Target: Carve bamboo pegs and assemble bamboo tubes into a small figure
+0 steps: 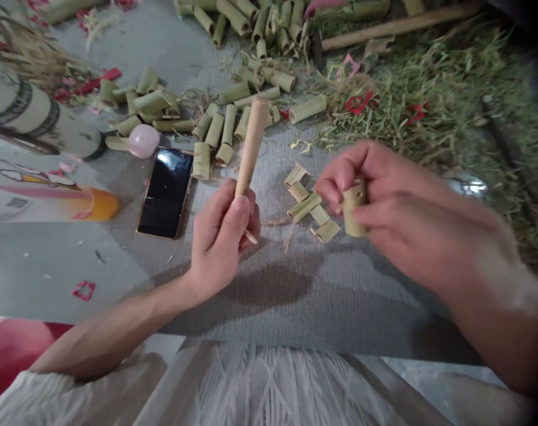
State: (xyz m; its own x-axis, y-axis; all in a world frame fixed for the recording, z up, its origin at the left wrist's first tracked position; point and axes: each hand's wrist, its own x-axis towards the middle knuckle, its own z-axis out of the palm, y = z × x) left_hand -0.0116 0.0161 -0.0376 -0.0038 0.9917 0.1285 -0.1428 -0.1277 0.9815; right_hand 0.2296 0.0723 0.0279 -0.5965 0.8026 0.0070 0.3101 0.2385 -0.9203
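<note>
Head view. Hands, 2. L hand [219, 236]: fingers clenched round 1 tapered wooden stick [253, 142], thick end up, tilted; 1 thin pale tip pokes out below the fist. R hand [397, 207]: fingers pinching 1 short stem tube [354, 210], approx. upright, 1 small dark hole nr. its top; tube is held R of the flat strips.

Flat strips [305, 207], approx. 5, pale green, laid in a slanting row on the grey surface [269, 319], btwn. the hands. Phone [164, 192], 1, dark screen up, L of L hand. Pink ball [144, 141], 1, just beyond phone. Cut stem pieces [214, 131], many, overlapping, exact no. unclear; grouped beyond L hand & at far edge. Wooden handle [397, 26], 1, w/ dark head, far R. Shredded grass [455, 89], 1 big heap, R side. Red scraps [361, 102], several; 1 more lies nr. L edge. Patterned cylinder [42, 112], 1, & printed pack [47, 189], 1, orange end, far L. Red tub [18, 349], 1, lower L, partly in view.
</note>
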